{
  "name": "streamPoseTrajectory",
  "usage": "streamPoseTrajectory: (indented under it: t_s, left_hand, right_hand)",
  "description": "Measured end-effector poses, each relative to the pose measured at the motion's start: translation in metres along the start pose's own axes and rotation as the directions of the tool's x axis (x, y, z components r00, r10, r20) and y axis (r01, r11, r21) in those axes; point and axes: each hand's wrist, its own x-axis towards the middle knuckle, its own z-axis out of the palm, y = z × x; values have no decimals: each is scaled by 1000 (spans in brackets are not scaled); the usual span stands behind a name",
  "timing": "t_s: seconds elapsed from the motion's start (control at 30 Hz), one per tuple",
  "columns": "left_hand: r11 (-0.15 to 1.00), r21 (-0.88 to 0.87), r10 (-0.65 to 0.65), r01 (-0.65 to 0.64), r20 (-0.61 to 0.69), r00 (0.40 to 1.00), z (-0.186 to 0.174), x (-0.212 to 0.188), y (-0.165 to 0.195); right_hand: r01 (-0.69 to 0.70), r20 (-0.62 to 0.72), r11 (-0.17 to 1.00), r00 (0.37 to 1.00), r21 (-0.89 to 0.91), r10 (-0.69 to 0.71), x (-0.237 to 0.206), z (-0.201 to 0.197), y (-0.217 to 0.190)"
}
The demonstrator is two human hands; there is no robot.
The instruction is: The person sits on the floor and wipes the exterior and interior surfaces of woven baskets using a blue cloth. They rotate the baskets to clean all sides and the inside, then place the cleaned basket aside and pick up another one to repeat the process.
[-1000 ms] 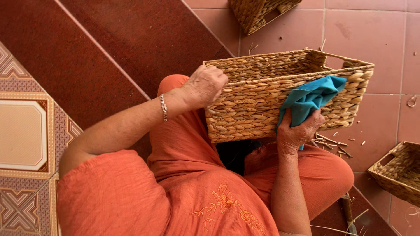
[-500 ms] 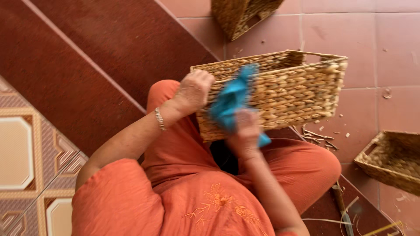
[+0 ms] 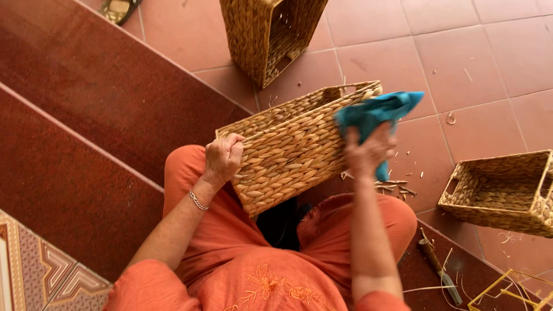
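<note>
dark red steps [image 3: 86, 115] and a tiled floor [image 3: 472, 52] fill the view. a woven basket [image 3: 294, 147] rests tilted on the person's lap. a second basket [image 3: 268, 34] stands on the floor beyond; a third basket [image 3: 501, 193] lies to the right. left hand [image 3: 222, 161]: fingers wrapped around the lap basket's corner. right hand [image 3: 368, 152]: fingers clenched on a teal cloth [image 3: 374, 112] against the basket's side. a tool [image 3: 440, 270] lies nearby.
</note>
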Motion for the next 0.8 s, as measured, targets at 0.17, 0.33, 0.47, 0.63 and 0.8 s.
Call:
streamPoseTrajectory:
  t_s: [0.17, 0.33, 0.47, 0.63, 0.8]
  left_hand:
    - [990, 141, 49, -22, -188, 981, 8, 19, -7]
    - [983, 181, 23, 29, -274, 961, 3, 33, 1]
    - [997, 65, -42, 51, -142, 989, 5, 51, 15]
    - [985, 122, 141, -123, -148, 979, 11, 73, 27]
    - [976, 162, -137, 145, -62, 989, 7, 79, 16]
  right_hand:
    - [459, -52, 830, 882, 317, -468, -114, -51, -130]
    - [631, -133, 635, 748, 446, -650, -116, -68, -144]
    - [349, -186, 911, 932, 219, -312, -28, -18, -59]
    - [-317, -12, 944, 948, 91, 319, 37, -11, 12]
    - [107, -127, 963, 989, 248, -77, -16, -12, -88]
